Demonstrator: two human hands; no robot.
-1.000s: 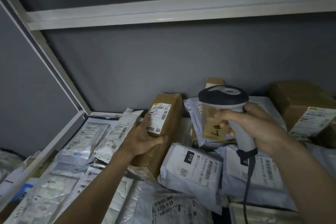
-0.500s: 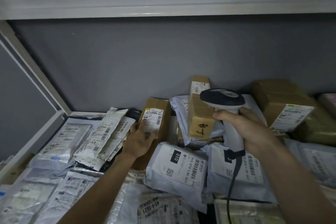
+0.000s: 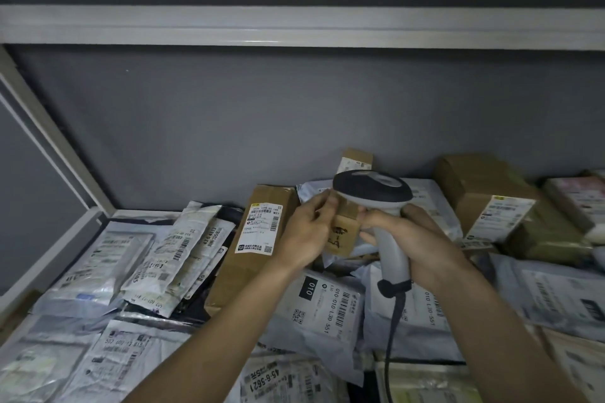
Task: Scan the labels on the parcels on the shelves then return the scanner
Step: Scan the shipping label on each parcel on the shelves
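Parcels (image 3: 314, 304) lie in a loose heap over the whole shelf (image 3: 294, 26), mostly grey plastic mailers with printed labels, with some cardboard boxes among them. The right hand (image 3: 412, 239) holds the scanner (image 3: 373, 190) by its pale grey handle; its fingers are wrapped closed around the handle, and the dark head of the scanner stands above the knuckles, facing away toward the grey back wall (image 3: 294, 114). A dark cable (image 3: 391, 337) hangs from the bottom of the handle, below the palm, and goes down over the mailers.

The left hand (image 3: 307, 232) takes a small brown box (image 3: 342, 235). Its fingers are bent around the left edge of this box, with the thumb on the near face, where some dark handwriting is seen. The box stands just below the scanner head and between the two hands, touching the fingertips of the right hand or very close to them; I cannot tell which.

Left of the left-hand fingers leans a tall cardboard box (image 3: 252, 245) with a white label turned to the camera. Beyond the right-hand knuckles, to the right, a bigger taped carton (image 3: 484, 193) sits against the wall. Under both wrists lie two grey mailers marked "010".
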